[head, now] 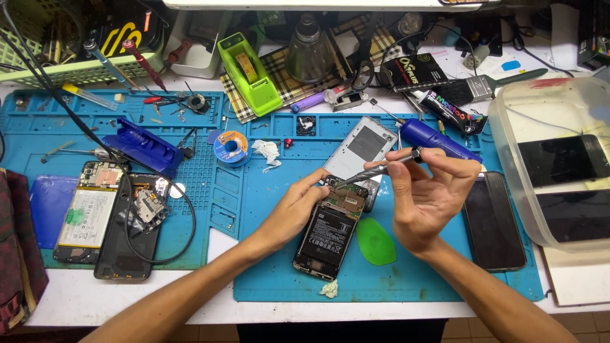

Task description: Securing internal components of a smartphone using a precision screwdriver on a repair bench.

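An opened phone [329, 232] with its black battery exposed lies on the blue work mat [273, 190] near the front edge. My left hand [295, 206] rests against the phone's upper left side and steadies it. My right hand [429, 187] is shut on a thin silver screwdriver [375, 170], whose tip touches the phone's top end near the camera. A silver back cover [362, 147] lies just behind the phone. A green triangular pick [376, 241] sits on the mat to the phone's right.
A second disassembled phone [89, 213] and black cable lie at left. A dark phone [492, 219] and a blue electric screwdriver [435, 140] are at right. A clear tub [508, 127] with phones stands far right. Green tape dispenser [249, 73] behind.
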